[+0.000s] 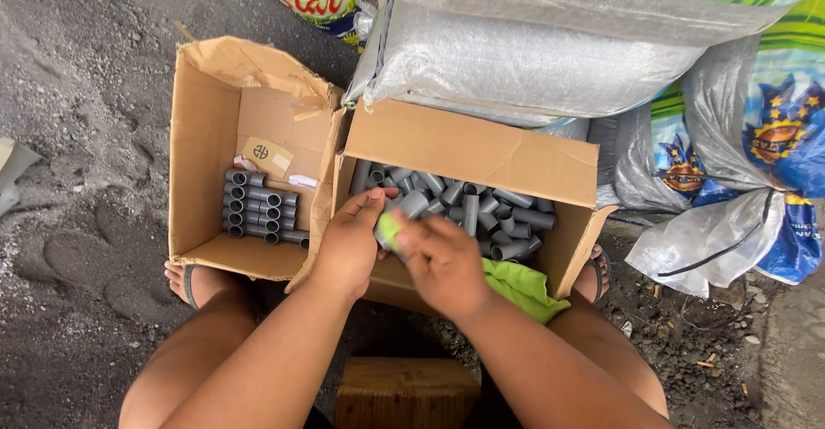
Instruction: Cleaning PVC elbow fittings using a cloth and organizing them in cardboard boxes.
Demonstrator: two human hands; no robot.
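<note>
My left hand [351, 242] and my right hand [443, 259] meet over the near edge of the right cardboard box [481, 152]. Between them they hold a grey pipe fitting [411, 206] wrapped partly in a lime-green cloth [521, 288], which trails down to the right under my right wrist. That box is full of loose grey pipe fittings [507, 214]. In the left cardboard box [202, 128], grey fittings [258, 209] lie stacked in neat rows near its bottom.
Silver and printed plastic sacks [550, 51] lie piled behind and right of the boxes. A wooden block [404, 390] sits between my knees. My sandalled feet [193, 281] rest on dark gravelly ground [77, 137] beside the boxes.
</note>
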